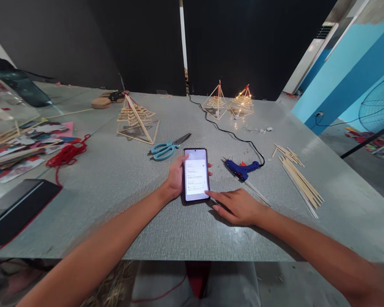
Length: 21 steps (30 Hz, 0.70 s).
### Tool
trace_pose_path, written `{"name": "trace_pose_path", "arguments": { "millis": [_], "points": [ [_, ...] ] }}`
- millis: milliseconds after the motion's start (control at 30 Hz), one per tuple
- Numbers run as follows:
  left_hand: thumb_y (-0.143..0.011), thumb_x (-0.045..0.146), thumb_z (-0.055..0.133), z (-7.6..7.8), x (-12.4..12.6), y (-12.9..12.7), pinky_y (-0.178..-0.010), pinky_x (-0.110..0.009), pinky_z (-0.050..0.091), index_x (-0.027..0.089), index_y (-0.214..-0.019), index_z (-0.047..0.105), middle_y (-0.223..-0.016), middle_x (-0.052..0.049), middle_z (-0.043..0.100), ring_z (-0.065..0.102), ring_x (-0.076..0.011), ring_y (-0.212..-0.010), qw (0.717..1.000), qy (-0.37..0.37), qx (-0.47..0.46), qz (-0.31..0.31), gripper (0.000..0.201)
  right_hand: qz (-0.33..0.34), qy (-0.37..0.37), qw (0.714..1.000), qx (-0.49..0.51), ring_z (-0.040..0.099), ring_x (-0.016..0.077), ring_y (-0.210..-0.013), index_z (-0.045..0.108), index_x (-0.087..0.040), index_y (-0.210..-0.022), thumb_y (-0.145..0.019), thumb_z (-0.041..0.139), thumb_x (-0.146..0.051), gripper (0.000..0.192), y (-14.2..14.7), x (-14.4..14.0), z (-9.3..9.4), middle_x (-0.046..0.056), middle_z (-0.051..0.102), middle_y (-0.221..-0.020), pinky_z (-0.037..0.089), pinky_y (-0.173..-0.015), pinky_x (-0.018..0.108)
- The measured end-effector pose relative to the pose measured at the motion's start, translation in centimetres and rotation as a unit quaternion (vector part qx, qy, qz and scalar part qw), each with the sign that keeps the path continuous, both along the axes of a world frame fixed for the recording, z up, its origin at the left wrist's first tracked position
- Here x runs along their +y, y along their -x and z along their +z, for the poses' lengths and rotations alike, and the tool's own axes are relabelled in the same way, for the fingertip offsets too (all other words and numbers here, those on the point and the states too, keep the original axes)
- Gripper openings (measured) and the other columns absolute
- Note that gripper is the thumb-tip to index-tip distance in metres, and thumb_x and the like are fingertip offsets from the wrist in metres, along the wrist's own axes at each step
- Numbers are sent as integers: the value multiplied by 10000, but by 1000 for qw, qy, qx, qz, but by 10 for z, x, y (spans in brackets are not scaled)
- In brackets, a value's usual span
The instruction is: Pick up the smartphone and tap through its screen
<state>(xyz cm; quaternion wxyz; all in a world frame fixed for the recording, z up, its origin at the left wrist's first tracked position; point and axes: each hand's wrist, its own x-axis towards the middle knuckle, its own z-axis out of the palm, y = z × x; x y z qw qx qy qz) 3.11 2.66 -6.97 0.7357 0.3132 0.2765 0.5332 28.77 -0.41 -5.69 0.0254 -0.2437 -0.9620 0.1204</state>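
A smartphone with a lit screen of list entries is held upright-facing just over the table's middle. My left hand wraps around it from the left, thumb on the upper left edge and fingertips showing past the right edge. My right hand is beside the lower right corner, its index fingertip at the screen's edge and the other fingers loosely bent, holding nothing. Blue-handled scissors lie behind the phone to the left. To the right rests a blue glue gun, its black cord running back.
Stick pyramids stand behind: a larger one at left, a plain small one and a lit one. Wooden sticks lie right. Red yarn, a dark box and a bottle occupy the left.
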Motion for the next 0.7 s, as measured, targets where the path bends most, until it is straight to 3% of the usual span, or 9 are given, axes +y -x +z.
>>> {"name": "trace_pose_path", "arguments": {
  "millis": [467, 700],
  "points": [
    [-976, 477, 537, -2, 2, -1, -809, -485, 655, 73, -1247, 735, -1139, -236, 829, 827, -375, -902, 1000, 16, -6, 14, 526, -3, 5, 1000, 2, 769, 248, -904, 460, -153, -1651, -1165, 305, -461, 596, 0, 0, 1, 146, 818, -1142, 457, -731, 328],
    [-1020, 582, 467, 14, -1, 0, -817, -504, 659, 87, -1219, 742, -1107, -241, 834, 829, -381, -887, 998, 53, -23, 5, 600, -5, 7, 1000, -1, 778, 261, -919, 448, -153, -1657, -1160, 310, -456, 598, 0, 0, 1, 146, 819, -1163, 462, -734, 339]
  ]
}}
